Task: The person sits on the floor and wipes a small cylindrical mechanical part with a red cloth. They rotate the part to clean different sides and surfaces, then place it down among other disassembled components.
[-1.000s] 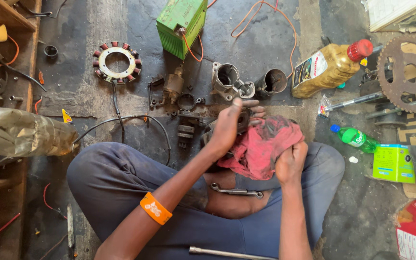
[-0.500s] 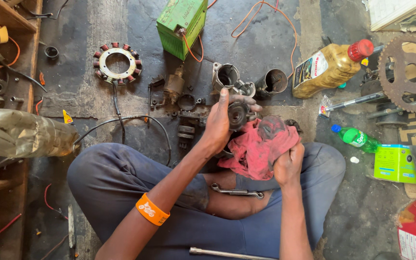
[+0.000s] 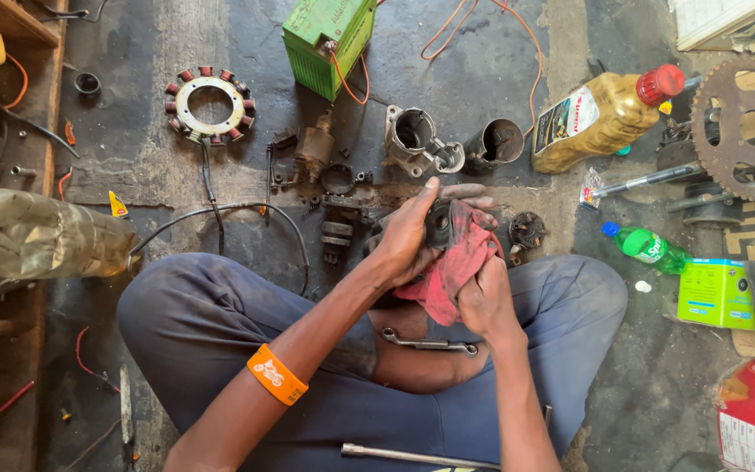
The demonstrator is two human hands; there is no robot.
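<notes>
I sit cross-legged on a grimy floor. My left hand (image 3: 408,236) grips a small dark round metal part (image 3: 438,222) over my lap. My right hand (image 3: 484,301) holds a red rag (image 3: 458,258) and presses it against the part's right side. The rag drapes down between both hands. An orange band sits on my left forearm. A spanner (image 3: 428,343) lies on my lap just below the hands.
On the floor ahead lie a metal housing (image 3: 412,140), a dark cylinder (image 3: 493,144), a stator ring (image 3: 210,105), a green battery (image 3: 329,39), an oil bottle (image 3: 600,118), a small gear part (image 3: 527,229), a sprocket (image 3: 742,129) and a green bottle (image 3: 648,247).
My right hand moved left and up, bunching the red rag against the part in my left hand. The small gear part on the floor is now uncovered.
</notes>
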